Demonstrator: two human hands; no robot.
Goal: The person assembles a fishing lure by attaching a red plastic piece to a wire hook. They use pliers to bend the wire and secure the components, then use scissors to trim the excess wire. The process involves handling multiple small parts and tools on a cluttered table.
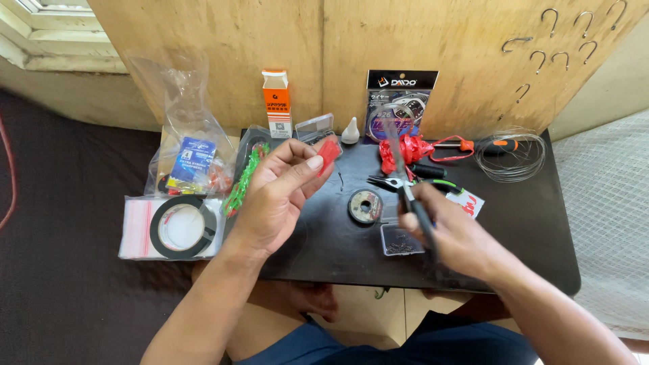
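My left hand (280,192) is raised over the small black table (527,223) and pinches a small flat red piece (329,154) between thumb and fingertips. My right hand (449,233) grips a slim metal tool with a dark handle (405,186), its tip pointing up and away toward the red piece. Below the tool lie a small round wire spool (366,206) and a little clear box of tiny metal parts (400,241). Black pliers (389,181) rest just behind my right hand.
At the back stand an orange and white box (276,101), a clear case (315,127), a white nozzle tip (350,131) and a dark packet (400,101). A red ribbon bundle (402,150), orange-handled tool (487,144) and wire coil (511,155) lie right. Black tape roll (181,228) and plastic bags (186,135) sit left.
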